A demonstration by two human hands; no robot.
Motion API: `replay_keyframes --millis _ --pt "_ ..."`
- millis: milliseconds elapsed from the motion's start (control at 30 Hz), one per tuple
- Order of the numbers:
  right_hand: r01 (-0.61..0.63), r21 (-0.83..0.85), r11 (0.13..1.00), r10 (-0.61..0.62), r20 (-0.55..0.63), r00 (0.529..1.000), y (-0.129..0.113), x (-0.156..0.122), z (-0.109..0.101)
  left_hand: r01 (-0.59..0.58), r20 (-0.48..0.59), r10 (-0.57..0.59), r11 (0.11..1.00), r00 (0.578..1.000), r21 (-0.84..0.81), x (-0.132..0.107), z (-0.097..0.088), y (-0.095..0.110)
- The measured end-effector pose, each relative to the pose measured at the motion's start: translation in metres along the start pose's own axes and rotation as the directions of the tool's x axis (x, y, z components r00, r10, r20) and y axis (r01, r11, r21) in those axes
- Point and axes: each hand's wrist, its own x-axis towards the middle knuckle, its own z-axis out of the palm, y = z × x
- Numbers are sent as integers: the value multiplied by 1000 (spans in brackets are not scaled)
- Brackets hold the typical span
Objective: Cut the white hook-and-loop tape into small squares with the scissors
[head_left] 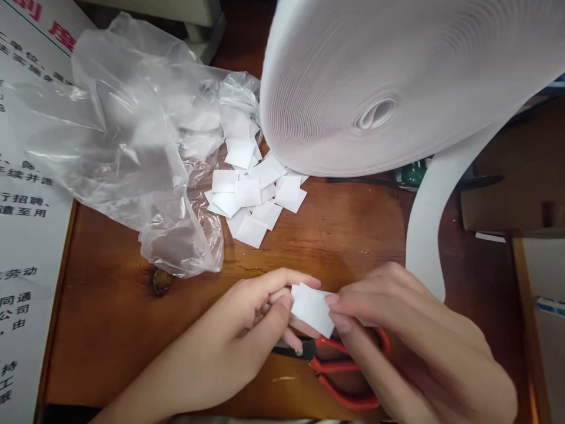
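Note:
My left hand (247,321) and my right hand (410,335) meet low in the middle, both pinching one small white square piece (312,308) between thumb and fingers. Red-handled scissors (348,377) lie on the wooden table (110,312) right under my hands, partly hidden by them. A big white roll of tape (375,82) stands at the top right, and its loose strip (430,218) hangs down toward my right hand. A pile of several cut white squares (253,191) lies above my hands.
A crumpled clear plastic bag (132,141) lies at the upper left, touching the pile. A printed white sheet (22,206) with red and black characters covers the left edge. A cardboard box (512,194) sits at the right.

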Motion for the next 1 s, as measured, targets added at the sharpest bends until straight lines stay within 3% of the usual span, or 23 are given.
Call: replay_keyframes --millis 200,467,600,800,1000 --pt "2 -162 987 25 161 987 0 -4 -3 30 79 -24 996 997 -84 -2 -1 3" --pt "-4 -252 968 43 148 988 5 -11 1 -51 47 46 993 998 106 3 0 1" --pt "7 -276 961 30 130 991 5 -10 2 -48 23 44 983 999 178 2 -1 0" --pt "-3 -312 950 8 14 1000 6 -5 9 -35 5 34 976 999 213 3 -1 -2" --pt "4 -321 947 12 48 999 10 -4 6 4 6 -6 961 1000 276 3 0 -5"
